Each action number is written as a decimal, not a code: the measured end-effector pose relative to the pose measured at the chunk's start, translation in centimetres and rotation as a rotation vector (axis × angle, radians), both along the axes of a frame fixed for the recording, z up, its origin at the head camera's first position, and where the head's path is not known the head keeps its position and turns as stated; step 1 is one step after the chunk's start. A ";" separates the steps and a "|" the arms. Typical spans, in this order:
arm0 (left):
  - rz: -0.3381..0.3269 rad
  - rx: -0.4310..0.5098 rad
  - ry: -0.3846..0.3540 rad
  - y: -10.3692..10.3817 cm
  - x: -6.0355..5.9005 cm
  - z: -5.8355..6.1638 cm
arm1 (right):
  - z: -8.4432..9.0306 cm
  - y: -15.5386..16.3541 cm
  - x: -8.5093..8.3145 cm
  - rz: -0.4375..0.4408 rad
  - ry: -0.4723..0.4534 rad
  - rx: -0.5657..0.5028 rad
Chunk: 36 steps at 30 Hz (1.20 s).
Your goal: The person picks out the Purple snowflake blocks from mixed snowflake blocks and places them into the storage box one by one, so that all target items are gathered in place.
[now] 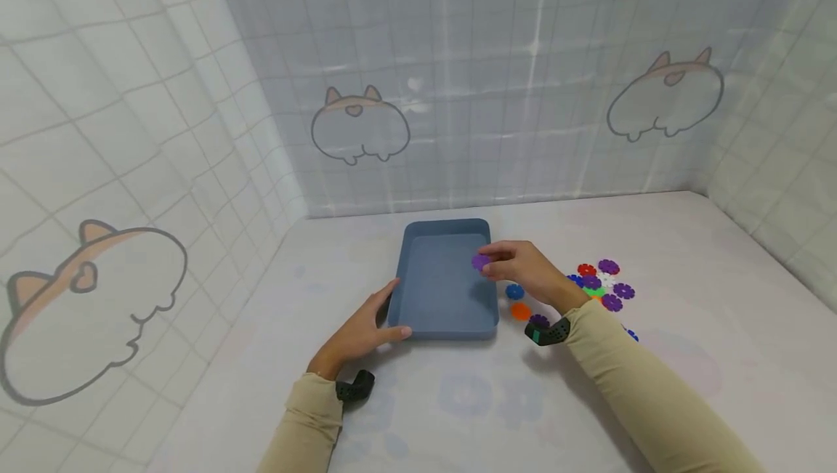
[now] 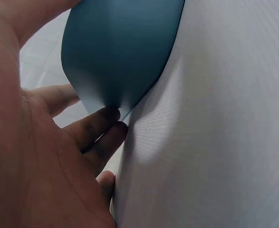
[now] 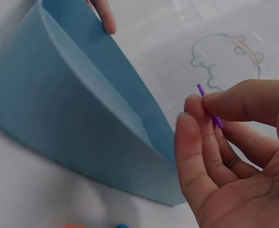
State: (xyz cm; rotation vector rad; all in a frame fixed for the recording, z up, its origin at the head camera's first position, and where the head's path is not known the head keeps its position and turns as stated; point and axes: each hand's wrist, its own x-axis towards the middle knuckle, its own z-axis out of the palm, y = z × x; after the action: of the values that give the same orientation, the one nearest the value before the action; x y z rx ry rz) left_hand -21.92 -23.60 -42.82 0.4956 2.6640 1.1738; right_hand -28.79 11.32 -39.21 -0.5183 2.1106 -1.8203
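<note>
A blue tray (image 1: 439, 291) lies flat on the counter (image 1: 458, 400), its long axis running from the near edge toward the back wall, open side up, roughly midway across and closer to the back edge than the near one. The right hand (image 1: 523, 269) hovers over the tray's right rim, thumb and fingers pinching a small purple disc (image 1: 480, 262); in the right wrist view the disc (image 3: 210, 107) shows only edge-on as a thin purple sliver between the fingertips (image 3: 189, 116), so its shape is hard to read there. The left hand (image 1: 362, 331) rests on the counter at the tray's near-left corner, fingers nearly straight, the thumb lying along the near wall and the fingers against the left wall; the left wrist view shows the fingertips (image 2: 104, 118) touching that rounded corner of the tray (image 2: 120, 47), with the palm filling much of the frame. Just beside the tray on the right sits a loose heap of coloured discs (image 1: 598, 284), purple, red, blue, green, white and orange, partly hidden behind the right forearm. The tray's inside shows only bare floor, and open counter stretches out to the left, along the near edge and toward the far-right corner.
</note>
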 end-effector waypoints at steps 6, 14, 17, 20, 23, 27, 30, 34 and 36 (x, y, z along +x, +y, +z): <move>0.006 0.006 0.011 0.1 0.2 -0.2 | 0.2 -0.7 -0.2 0.012 0.013 0.036; 0.002 0.009 -0.011 0.2 0.6 -0.3 | 0.6 -1.9 -0.2 0.049 -0.046 0.017; 0.014 0.011 -0.008 0.1 0.7 0.0 | 0.7 -2.4 -0.4 0.064 -0.049 0.037; 0.016 0.007 0.005 0.1 0.4 0.1 | 0.9 -2.8 -0.7 0.084 -0.054 0.050; 0.003 0.002 0.007 0.0 0.1 0.0 | 0.9 -3.1 -0.8 0.090 -0.053 0.051; 0.010 -0.008 -0.001 -0.2 0.0 -0.3 | 0.7 -3.6 -1.0 0.072 -0.052 0.045; 0.014 -0.012 -0.001 -0.1 0.1 -0.3 | 0.6 -3.8 -1.0 0.063 -0.061 0.049; 0.011 -0.016 0.001 0.0 0.0 -0.2 | 0.9 -3.8 -1.1 0.099 -0.076 0.059; 0.011 -0.015 0.003 0.0 0.0 -0.1 | 1.0 -3.9 -1.3 0.123 -0.074 0.074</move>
State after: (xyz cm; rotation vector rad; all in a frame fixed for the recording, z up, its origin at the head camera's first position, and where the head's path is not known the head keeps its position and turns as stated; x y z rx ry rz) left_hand -21.96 -23.63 -42.96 0.4806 2.6791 1.1563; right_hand -30.05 7.42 -38.20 -0.5404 2.0416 -1.6623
